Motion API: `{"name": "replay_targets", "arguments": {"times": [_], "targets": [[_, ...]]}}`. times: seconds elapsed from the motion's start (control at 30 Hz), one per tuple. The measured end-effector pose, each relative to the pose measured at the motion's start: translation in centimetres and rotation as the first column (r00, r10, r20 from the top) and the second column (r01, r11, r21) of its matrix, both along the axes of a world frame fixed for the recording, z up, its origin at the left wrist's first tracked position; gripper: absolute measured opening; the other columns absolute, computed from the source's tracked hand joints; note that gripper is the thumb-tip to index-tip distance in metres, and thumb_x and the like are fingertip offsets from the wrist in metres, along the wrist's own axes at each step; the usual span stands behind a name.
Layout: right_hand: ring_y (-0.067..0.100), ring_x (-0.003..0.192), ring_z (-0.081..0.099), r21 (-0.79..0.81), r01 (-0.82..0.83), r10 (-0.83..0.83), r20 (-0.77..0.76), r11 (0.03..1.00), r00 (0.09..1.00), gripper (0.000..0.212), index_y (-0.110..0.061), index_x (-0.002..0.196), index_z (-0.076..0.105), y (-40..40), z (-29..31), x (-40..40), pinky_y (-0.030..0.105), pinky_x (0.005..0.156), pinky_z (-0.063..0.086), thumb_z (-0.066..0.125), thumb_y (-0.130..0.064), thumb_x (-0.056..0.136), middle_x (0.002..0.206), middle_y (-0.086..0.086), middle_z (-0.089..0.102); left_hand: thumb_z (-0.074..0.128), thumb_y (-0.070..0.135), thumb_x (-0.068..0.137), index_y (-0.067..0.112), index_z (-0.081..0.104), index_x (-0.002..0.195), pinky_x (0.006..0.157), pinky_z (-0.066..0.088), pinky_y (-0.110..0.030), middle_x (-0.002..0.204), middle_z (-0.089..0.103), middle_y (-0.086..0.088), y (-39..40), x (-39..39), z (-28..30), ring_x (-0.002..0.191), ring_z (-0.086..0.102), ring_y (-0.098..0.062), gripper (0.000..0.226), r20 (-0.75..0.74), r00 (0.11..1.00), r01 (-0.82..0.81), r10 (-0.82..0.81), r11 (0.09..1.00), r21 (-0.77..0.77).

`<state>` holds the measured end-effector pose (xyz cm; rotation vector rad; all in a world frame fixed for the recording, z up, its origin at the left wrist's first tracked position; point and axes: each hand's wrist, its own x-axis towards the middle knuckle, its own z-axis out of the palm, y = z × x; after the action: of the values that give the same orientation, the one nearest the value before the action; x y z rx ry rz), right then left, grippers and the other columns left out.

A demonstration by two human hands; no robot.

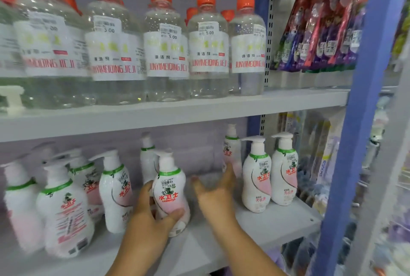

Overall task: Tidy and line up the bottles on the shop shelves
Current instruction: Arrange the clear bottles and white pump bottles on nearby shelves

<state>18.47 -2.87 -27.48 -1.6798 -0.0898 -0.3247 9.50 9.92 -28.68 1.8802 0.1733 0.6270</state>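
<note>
While I watch head view, left hand wraps pump bottle on lower shelf, thumb across front, fingers behind, clamped on its waist. Bottle upright, mid-shelf, near front edge. Right hand reaches in just right of it, palm toward bottle, fingers spread, blurred, gripping nothing. Two matching pump bottles stand further right.

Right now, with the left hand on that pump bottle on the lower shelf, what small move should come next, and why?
Probably slide the held pump bottle rightward into the bare stretch of the lower shelf, toward the two pump bottles standing at the right. The left hand grips it, while the right hand is open and blurred in that gap, holding nothing.
</note>
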Motion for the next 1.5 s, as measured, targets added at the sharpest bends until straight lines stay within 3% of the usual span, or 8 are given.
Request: {"name": "replay_targets", "arguments": {"times": [0.13,0.33,0.47,0.6,0.87,1.07,1.3,1.5], "targets": [[0.035,0.154,-0.002,-0.097,0.222,-0.232,-0.114,0.97,0.966,0.122,-0.009,0.159,-0.008,2.6,1.3,4.4,0.045,0.124,0.011,0.08,-0.041,0.08,0.165,0.024,-0.002,0.089,0.025,0.068,0.048,0.042,0.135,0.098,0.051,-0.037,0.125,0.064,0.015,1.9,-0.9,-1.8,0.113,0.063,-0.009,0.085,0.048,0.998,0.04,-0.04,0.999,0.013],[0.038,0.146,0.028,-0.173,0.51,-0.529,-0.084,0.843,0.845,0.106,-0.008,0.158,0.011,2.1,1.0,11.4,0.052,0.117,0.027,0.075,-0.046,0.082,0.158,0.023,0.027,0.089,0.024,0.058,0.043,0.045,0.141,0.097,0.051,-0.033,0.131,0.062,0.012,3.1,-1.2,-3.3,0.117,0.06,-0.008,0.096,0.143,0.988,0.072,-0.066,0.997,-0.042],[0.025,0.098,0.063,-0.061,0.389,-0.389,-0.002,0.919,0.921,0.039,-0.014,0.12,0.053,1.7,1.1,11.4,0.031,0.083,0.052,0.07,-0.027,0.087,0.11,0.006,0.064,0.092,0.021,0.055,0.036,0.046,0.143,0.103,0.048,-0.04,0.135,0.059,0.006,3.5,-0.9,-3.3,0.12,0.059,-0.015,0.1,0.143,0.988,0.069,-0.063,0.997,-0.038],[0.016,0.076,0.06,-0.077,0.177,-0.17,0.09,0.981,0.981,0.031,-0.015,0.109,0.057,3.8,1.5,5.4,0.004,0.054,0.041,0.076,-0.011,0.084,0.088,-0.003,0.063,0.089,0.033,0.054,0.044,0.043,0.14,0.101,0.049,-0.043,0.137,0.056,0.004,3.3,-1.4,-3.5,0.122,0.057,-0.018,0.098,0.149,0.989,0.023,-0.007,0.994,-0.107],[-0.001,0.099,0.068,-0.159,-0.168,0.171,0.005,0.973,0.985,0.036,-0.033,0.119,0.058,-3.2,1.4,-8.0,0.017,0.082,0.052,0.071,-0.015,0.091,0.107,-0.014,0.072,0.086,0.024,0.073,0.054,0.035,0.124,0.079,0.044,-0.027,0.117,0.059,0.025,2.8,-3.0,-2.5,0.102,0.061,-0.005,0.078,0.114,0.99,0.095,-0.08,0.987,-0.133],[-0.005,0.12,0.057,-0.16,-0.115,0.133,0.102,0.98,0.986,0.066,-0.039,0.149,0.037,-9.6,0.4,-8.5,0.027,0.105,0.047,0.066,-0.016,0.095,0.134,-0.022,0.06,0.088,0.03,0.07,0.056,0.039,0.11,0.07,0.042,-0.015,0.107,0.061,0.03,-2.4,-3.5,-1.1,0.089,0.057,0.019,0.069,0.071,0.987,0.149,-0.142,0.983,-0.106],[-0.003,0.139,0.04,-0.194,-0.122,0.142,0.09,0.973,0.986,0.083,-0.055,0.154,0.004,-16.6,-0.6,-6.2,0.041,0.118,0.036,0.06,-0.033,0.099,0.154,-0.028,0.037,0.092,0.031,0.065,0.055,0.044,0.112,0.07,0.046,-0.017,0.101,0.068,0.027,-10.8,-1.9,-0.8,0.087,0.065,0.01,0.072,0.031,0.985,0.171,-0.168,0.978,-0.117],[0.006,0.143,0.035,-0.233,-0.005,0.032,0.114,0.973,0.993,0.088,-0.045,0.157,-0.006,-19.6,-1.2,-4.9,0.031,0.116,0.034,0.059,-0.037,0.098,0.158,-0.018,0.031,0.092,0.027,0.067,0.054,0.043,0.114,0.063,0.048,-0.005,0.103,0.068,0.026,-15.8,0.0,-0.7,0.088,0.064,0.013,0.072,0.051,0.989,0.142,-0.138,0.985,-0.1]]}}
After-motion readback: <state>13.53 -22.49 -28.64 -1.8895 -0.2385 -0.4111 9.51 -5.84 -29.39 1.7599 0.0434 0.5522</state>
